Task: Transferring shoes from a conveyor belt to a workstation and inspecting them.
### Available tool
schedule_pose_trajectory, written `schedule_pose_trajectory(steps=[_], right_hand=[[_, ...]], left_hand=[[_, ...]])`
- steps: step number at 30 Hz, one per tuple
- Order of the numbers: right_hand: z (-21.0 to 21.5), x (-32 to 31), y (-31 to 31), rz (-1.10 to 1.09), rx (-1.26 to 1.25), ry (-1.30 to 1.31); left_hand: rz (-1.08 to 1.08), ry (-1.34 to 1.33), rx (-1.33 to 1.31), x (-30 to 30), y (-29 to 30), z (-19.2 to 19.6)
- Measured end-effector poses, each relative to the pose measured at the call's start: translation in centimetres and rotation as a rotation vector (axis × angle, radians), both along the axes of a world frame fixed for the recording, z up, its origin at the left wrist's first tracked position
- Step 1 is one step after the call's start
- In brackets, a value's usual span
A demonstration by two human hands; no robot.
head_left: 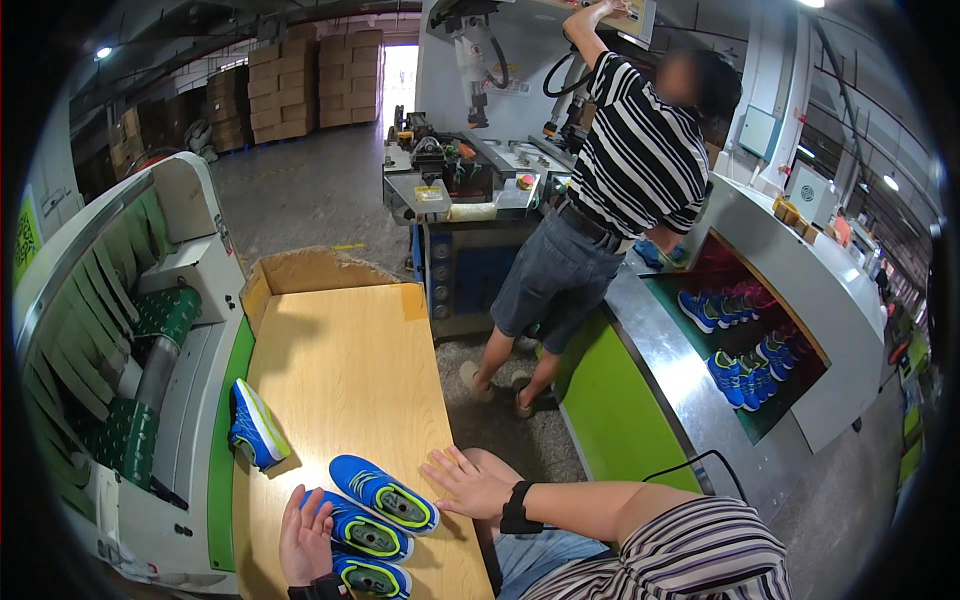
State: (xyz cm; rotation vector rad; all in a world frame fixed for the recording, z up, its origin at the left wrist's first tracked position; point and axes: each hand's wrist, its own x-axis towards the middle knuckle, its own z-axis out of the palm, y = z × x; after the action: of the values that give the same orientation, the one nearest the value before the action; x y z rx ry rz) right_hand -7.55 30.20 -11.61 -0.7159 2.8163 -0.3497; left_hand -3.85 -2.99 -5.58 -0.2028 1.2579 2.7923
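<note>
Three blue sneakers lie side by side on the wooden table: a far sneaker (370, 484), a middle sneaker (345, 522) and a near sneaker (378, 577). Each has a lime-green collar and a dark insert in its opening. My left hand (304, 545) is at the toe ends of the middle and near sneakers, fingers raised and apart; it partly hides them. Nothing shows in its palm. My right hand (468, 484) spreads its fingers over the table's right edge, close to the far sneaker's heel. At the left edge another blue sneaker (256, 425) rests on its side, its sole partly showing.
The wooden table (350, 350) stretches ahead, with cardboard (315, 268) at its far end. On the left stands a machine with green strip curtains (75, 330). At right, blue sneakers (735, 378) sit on a conveyor (668, 295). A person in a striped shirt (640, 150) stands at another machine.
</note>
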Motion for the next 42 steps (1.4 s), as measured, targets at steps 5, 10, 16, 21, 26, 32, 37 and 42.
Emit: schedule_pose_trajectory(steps=[5,10,16,21,26,32,37,42], right_hand=[[0.35,0.06,0.06,-0.014,0.006,-0.027],[0.55,0.01,-0.08,-0.020,0.015,-0.044],[0.65,-0.04,0.10,-0.018,0.019,-0.052],[0.56,-0.05,0.09,-0.019,0.029,-0.047],[0.58,0.04,0.01,-0.015,0.021,-0.041],[0.48,0.01,0.08,-0.014,0.003,-0.039],[0.39,-0.02,0.53,-0.017,0.007,-0.026],[-0.12,-0.19,0.09,0.008,0.009,0.085]], left_hand=[[0.013,-0.004,-0.006,-0.05,0.24,0.13],[0.028,-0.010,0.001,-0.01,0.19,0.04],[0.022,-0.011,0.002,-0.10,0.30,0.11],[0.023,-0.014,-0.008,-0.01,0.41,0.33],[0.019,-0.011,-0.005,0.00,0.22,0.18],[0.018,-0.013,-0.013,-0.09,0.26,0.13],[0.008,-0.011,-0.004,-0.37,0.59,0.04],[-0.005,0.014,0.035,-0.38,0.28,-0.19]])
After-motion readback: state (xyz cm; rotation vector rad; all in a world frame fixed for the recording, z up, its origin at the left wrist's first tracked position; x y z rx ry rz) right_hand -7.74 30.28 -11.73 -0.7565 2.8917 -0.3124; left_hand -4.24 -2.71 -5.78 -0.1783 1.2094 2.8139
